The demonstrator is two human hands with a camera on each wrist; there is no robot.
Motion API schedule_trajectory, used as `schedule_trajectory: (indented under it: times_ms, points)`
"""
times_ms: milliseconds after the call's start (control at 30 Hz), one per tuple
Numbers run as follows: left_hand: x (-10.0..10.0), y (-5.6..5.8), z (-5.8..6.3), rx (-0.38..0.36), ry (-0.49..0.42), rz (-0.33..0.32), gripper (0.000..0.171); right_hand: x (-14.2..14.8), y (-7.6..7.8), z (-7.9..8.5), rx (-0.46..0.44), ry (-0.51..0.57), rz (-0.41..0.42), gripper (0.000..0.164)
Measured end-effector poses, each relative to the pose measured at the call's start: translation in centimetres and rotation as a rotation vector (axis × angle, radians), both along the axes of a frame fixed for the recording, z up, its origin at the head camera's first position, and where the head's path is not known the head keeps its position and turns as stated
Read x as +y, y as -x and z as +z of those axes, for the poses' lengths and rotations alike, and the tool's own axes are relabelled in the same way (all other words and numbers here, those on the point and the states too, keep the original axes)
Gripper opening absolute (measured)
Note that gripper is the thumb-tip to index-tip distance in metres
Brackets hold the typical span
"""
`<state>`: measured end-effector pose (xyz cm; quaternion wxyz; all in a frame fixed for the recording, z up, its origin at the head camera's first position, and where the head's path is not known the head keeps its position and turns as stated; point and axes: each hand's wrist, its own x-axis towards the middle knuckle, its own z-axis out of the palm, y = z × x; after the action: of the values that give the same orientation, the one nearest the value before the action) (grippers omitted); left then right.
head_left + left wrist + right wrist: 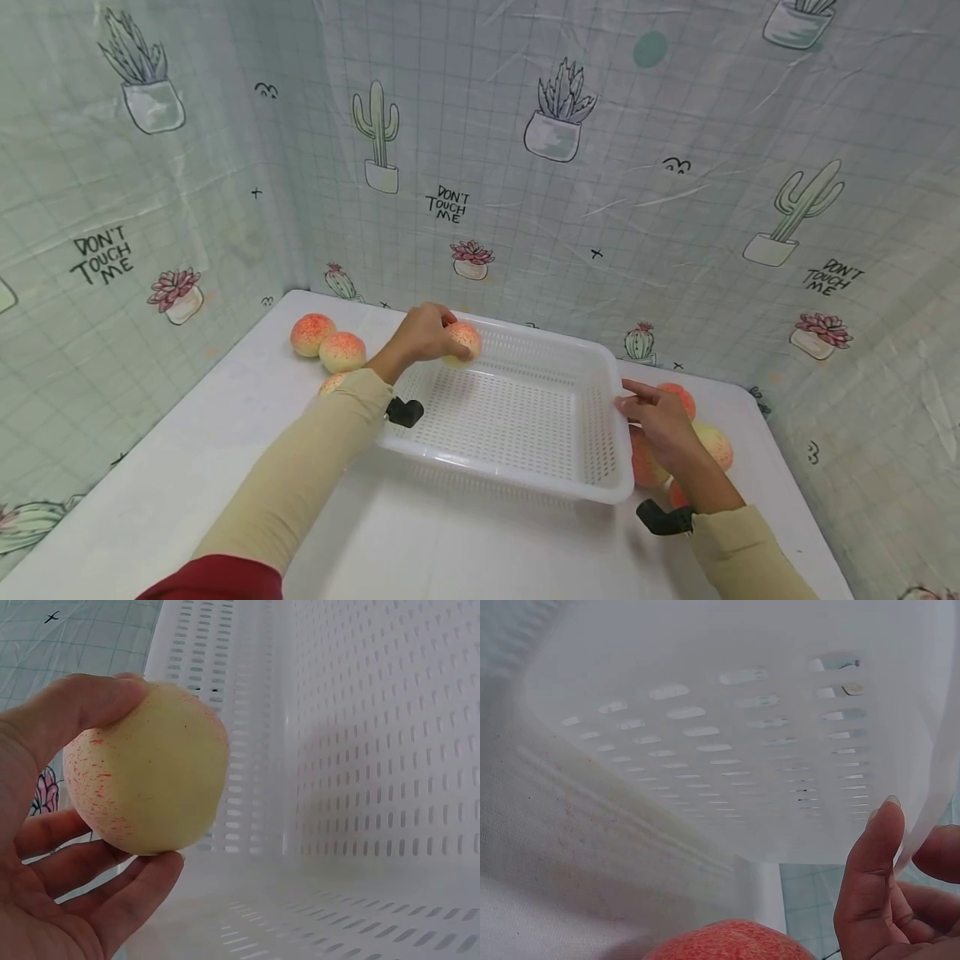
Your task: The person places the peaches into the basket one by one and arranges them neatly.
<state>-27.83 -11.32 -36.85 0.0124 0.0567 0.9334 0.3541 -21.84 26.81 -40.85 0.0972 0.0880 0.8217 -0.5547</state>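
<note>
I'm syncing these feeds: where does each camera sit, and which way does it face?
Head: worn on the head, facing forward and down at the basket; the left hand, right hand and sleeves show.
Left wrist: on that wrist, facing the peach held in the left hand, the basket's inside beyond; its fingers show.
Right wrist: on that wrist, facing the basket's outer side; the right hand's fingers show at lower right.
Head and left wrist share the held peach.

Right of the left hand (pixel 426 333), there is lots of room inside the basket (pixel 502 417). Peaches (pixel 716 444) crowd close around the right hand (pixel 663 423).
</note>
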Motion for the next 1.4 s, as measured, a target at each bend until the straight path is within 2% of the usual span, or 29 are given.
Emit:
schedule_trajectory:
  times_ms: [200,433,900,1400]
  points:
    - [0.5,0.2,-0.1,-0.027,0.027,0.000,0.069,0.0,0.1,0.1,-0.003,0.001,-0.011,0.062]
    - [0.6,0.2,-0.7,-0.024,0.063,-0.008,0.070,0.0,0.1,0.0,-0.012,0.009,-0.013,0.064]
    - [1.2,0.4,-1.5,-0.014,0.129,0.030,0.069,0.0,0.1,-0.3,-0.005,0.009,-0.002,0.064]
    - [1.6,0.1,-1.8,-0.003,0.143,0.052,0.063,-0.1,-0.1,-0.2,-0.010,0.011,-0.010,0.065]
